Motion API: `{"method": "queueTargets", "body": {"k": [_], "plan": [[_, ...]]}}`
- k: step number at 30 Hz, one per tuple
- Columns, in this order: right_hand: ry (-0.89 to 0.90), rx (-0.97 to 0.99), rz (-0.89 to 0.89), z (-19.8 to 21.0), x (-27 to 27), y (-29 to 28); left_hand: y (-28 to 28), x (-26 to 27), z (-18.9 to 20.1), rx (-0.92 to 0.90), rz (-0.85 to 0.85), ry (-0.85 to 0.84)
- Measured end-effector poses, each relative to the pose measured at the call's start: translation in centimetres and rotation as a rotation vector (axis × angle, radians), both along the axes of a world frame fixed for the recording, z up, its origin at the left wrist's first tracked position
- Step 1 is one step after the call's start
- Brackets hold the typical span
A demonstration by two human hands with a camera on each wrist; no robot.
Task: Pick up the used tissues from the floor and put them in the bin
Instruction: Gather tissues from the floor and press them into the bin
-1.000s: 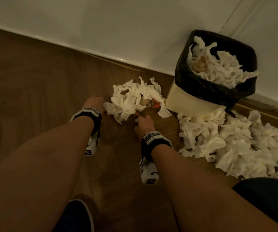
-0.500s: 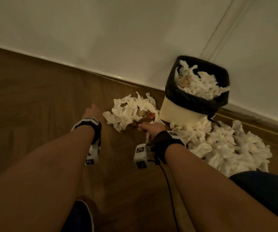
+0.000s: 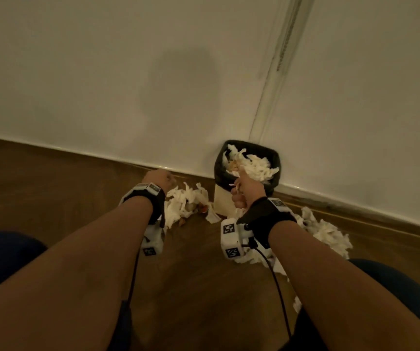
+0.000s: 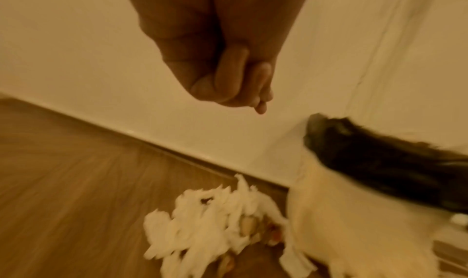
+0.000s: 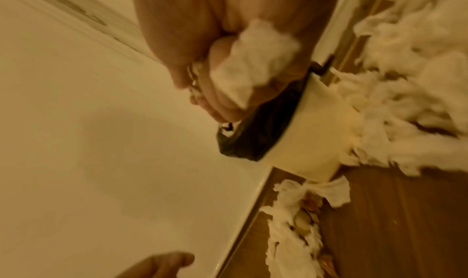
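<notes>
Here, a crumpled tissue wad [image 5: 255, 62] sits clenched in the right hand [image 3: 245, 191], level with the near rim of the black-lined bin [image 3: 246, 171], whose mouth lies just beyond; the left hand [image 3: 158, 179], curled and empty, hangs above the floor pile [image 3: 183, 203].

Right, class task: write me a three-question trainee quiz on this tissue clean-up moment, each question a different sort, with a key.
1. True or false: the right hand grips a wad of tissue.
2. Multiple choice: the bin is lined with A) a black bag, B) a blue bag, C) no bag.
3. Fill in: the left hand has its fingers curled and holds ____.

Key: 1 true; 2 A; 3 nothing. Loose tissues lie on the floor on both sides of the bin.
</notes>
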State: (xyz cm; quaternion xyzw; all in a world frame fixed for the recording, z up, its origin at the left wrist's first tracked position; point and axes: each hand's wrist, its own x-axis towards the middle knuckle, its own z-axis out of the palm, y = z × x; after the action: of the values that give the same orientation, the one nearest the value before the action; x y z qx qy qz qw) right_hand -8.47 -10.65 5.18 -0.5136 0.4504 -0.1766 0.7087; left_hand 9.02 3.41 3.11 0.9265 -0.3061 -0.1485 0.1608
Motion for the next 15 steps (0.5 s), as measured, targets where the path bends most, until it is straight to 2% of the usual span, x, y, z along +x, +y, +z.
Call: {"method": "queueTargets", "body": {"k": [3,7,11,15], "plan": [[-0.147,0.085,-0.041,4.0,-2.3,-0.3,-2.6,-3.0,3.8,-0.104,-0.089,-0.080],[-0.421,0.129,-0.038,8.5,-5.2,-0.6,-6.4,-7.8,8.3,-0.330,-0.107,0.006],[-0.572,0.118,-0.053,10.7,-7.0,-1.5,-9.0,-11.7,12.4,-0.408,-0.166,0.004],[-0.633,0.069,-0.113,11.5,-7.7,-2.7,-11.1,-13.5,14.3,-0.492,-0.237,-0.020]]}}
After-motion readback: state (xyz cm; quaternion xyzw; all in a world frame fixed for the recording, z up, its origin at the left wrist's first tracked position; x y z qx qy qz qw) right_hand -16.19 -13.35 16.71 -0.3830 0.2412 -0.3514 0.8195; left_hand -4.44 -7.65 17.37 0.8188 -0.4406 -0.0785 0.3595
